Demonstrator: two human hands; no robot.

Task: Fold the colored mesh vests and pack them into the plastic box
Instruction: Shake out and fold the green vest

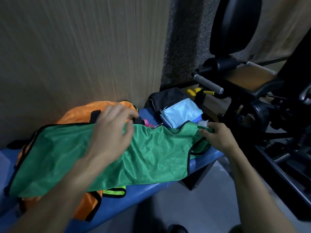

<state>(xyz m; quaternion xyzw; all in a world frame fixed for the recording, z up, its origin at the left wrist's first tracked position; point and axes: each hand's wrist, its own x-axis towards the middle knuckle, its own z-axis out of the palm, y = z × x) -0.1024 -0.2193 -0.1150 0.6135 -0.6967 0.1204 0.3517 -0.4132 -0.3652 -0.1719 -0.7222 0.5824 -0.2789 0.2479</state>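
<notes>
I see black gym equipment (262,91) at right, a wood-grain wall panel (80,47) upper left, grey floor (193,199) below.

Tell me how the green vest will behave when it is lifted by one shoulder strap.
The green vest looks floppy: it lies wrinkled over the orange vest, so it would probably hang limp. Its shiny mesh seems light and slippery. The right hand already pinches a strap.
</notes>
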